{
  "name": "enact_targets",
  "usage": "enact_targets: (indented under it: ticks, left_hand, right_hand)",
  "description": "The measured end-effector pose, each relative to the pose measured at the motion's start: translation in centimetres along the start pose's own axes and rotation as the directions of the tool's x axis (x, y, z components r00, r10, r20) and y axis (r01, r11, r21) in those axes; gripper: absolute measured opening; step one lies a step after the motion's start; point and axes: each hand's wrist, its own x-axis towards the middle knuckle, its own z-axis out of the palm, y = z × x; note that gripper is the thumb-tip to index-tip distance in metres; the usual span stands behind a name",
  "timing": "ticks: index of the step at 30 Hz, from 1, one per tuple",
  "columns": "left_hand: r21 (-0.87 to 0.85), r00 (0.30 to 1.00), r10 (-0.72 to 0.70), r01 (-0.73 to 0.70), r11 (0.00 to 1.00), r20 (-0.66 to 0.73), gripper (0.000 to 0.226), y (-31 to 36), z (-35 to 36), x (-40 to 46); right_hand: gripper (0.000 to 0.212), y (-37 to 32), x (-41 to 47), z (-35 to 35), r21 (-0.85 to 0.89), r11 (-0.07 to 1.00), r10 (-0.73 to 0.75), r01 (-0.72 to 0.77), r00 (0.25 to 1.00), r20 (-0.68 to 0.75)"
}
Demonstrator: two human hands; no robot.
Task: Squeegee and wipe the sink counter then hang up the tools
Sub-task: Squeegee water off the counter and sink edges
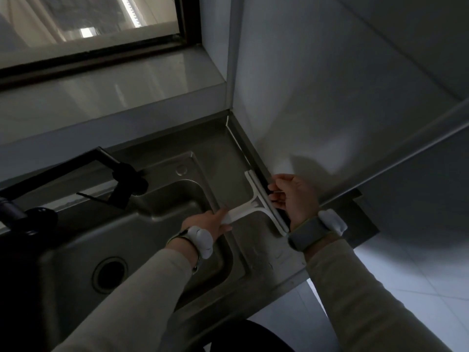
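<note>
We are in the squeegee part of the job, by our reading. Our left hand (206,222) has its grip curled round the handle of the white squeegee (256,205), and the blade lies along the far right edge of the steel surface (223,158), right up against the raised lip where it meets the white side wall (317,97). Our right hand (294,199) is at the blade end, fingers bent loosely beside it; whether they pinch the blade or something dark behind it, we cannot tell in this dim light.

The blade sits at the outer edge, with the sink basin (165,224) on the handle side, so we judge a pull toward the basin is being set up. How much of the surface is already dry we cannot say; no water shows clearly.

What remains, as far as we can judge: the squeegee strokes, the wiping, for which no cloth is in sight, and hanging up both tools. No hook is visible either.
</note>
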Motion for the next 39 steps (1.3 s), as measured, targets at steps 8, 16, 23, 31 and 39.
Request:
enact_targets:
  ticks: [8,16,23,31,39]
  left_hand:
    - [-0.158,0.987,-0.07,0.093,0.983,0.142,0.058,0.0,0.6,1.0]
    - [-0.189,0.981,-0.083,0.117,0.975,0.178,0.058,-2.1,0.7,-0.7]
    - [-0.094,0.985,-0.065,0.081,0.992,0.159,0.064,-3.9,1.1,-2.7]
    - [-0.08,0.986,-0.049,0.062,0.995,0.158,0.064,-6.2,1.4,-5.9]
    - [-0.113,0.988,-0.08,0.095,0.989,0.132,0.061,-8.1,3.1,-8.1]
  right_hand:
    - [0.011,-0.2,-0.1,-1.0,-0.009,1.0,0.011,-0.011,1.0,0.012]
    - [0.015,3.9,-0.6,-3.6,-0.105,0.988,0.114,-0.116,0.993,-0.025]
    - [0.016,6.4,-2.4,-4.4,-0.185,0.975,0.103,-0.123,0.988,-0.113]
    - [0.015,8.1,-6.1,-3.6,-0.154,0.979,0.106,-0.131,0.982,-0.159]
    - [0.022,10.5,-11.0,-2.3,-0.109,0.978,0.161,-0.175,0.978,-0.131]
